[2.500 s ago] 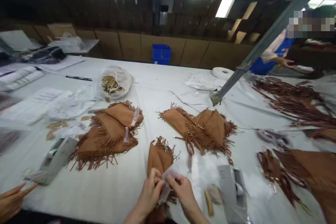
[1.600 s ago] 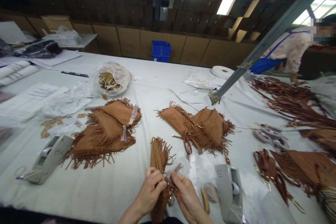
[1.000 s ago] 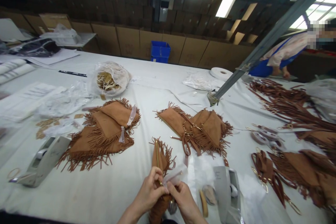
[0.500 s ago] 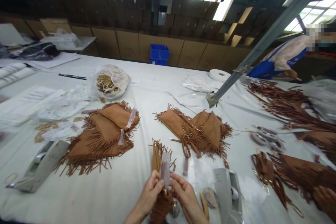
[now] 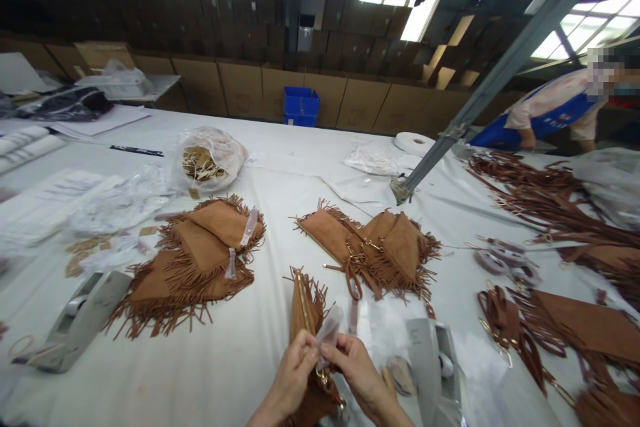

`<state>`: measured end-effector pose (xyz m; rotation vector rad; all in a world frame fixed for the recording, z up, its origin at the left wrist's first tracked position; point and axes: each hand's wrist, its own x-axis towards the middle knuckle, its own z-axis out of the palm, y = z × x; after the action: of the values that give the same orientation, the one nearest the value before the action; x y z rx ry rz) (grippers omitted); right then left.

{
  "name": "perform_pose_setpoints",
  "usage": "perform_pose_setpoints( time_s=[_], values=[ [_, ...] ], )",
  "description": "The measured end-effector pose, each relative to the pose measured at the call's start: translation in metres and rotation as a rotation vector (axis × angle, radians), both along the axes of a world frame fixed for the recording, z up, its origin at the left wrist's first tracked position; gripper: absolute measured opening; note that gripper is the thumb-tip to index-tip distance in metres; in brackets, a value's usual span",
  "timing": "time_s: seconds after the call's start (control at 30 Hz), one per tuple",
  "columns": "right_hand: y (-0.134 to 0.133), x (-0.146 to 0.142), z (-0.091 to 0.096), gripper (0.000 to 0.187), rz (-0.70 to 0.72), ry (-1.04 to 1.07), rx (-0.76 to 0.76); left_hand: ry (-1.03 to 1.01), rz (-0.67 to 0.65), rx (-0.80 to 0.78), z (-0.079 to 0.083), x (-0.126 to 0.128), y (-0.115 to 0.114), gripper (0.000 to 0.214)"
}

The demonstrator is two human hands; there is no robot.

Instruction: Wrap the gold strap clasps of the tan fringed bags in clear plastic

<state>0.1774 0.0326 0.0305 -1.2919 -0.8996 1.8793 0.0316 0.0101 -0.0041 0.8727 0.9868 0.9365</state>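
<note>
A brown fringed suede bag (image 5: 313, 312) with a gold zipper lies at the front middle of the table, partly under my hands. A translucent plastic strip (image 5: 331, 324) stands up between my fingers, by the bag's metal hardware. My left hand (image 5: 293, 370) is closed, thumb against fingers, on the strip's lower left side. From the right, my right hand (image 5: 357, 370) pinches the same strip. My fingers hide its lower end. More fringed bags (image 5: 210, 240) lie stacked ahead on the left, two with similar strips on them. Other fringed bags (image 5: 385, 243) with straps and gold clasps lie ahead on the right.
Tape dispensers (image 5: 431, 363) stand beside my right hand and at the left (image 5: 83, 320). A tape roll (image 5: 401, 373) lies near. Brown straps (image 5: 530, 190) spread at the right. A slanted metal post (image 5: 450, 137) meets the table. A co-worker (image 5: 545, 113) leans over the far right.
The plastic strip has gone from upright and flat to tilted right and crumpled between my fingers. The co-worker has shifted, and the other person's hand at the lower right has left view.
</note>
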Motion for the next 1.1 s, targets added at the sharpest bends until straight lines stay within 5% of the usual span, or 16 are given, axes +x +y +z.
perform_pose_setpoints(
  time_s=[0.23, 0.47, 0.6, 0.87, 1.1],
  values=[
    [-0.004, -0.002, -0.002, 0.04, -0.205, -0.082, -0.009, -0.019, 0.02, -0.08, 0.007, 0.002, 0.005, 0.04],
    [-0.008, 0.004, 0.002, 0.04, -0.053, -0.046, -0.024, 0.017, 0.087, -0.069, 0.001, 0.004, 0.003, 0.041],
    [-0.013, 0.004, 0.007, 0.036, -0.126, -0.143, -0.002, 0.159, 0.086, -0.018, 0.004, 0.001, 0.001, 0.039],
    [-0.026, 0.0, 0.002, 0.038, -0.132, -0.207, -0.008, 0.1, 0.025, -0.006, 0.006, -0.001, -0.002, 0.045],
    [-0.034, 0.001, 0.004, 0.035, 0.005, -0.409, 0.222, -0.069, 0.032, -0.025, -0.001, 0.0, -0.005, 0.055]
  ],
)
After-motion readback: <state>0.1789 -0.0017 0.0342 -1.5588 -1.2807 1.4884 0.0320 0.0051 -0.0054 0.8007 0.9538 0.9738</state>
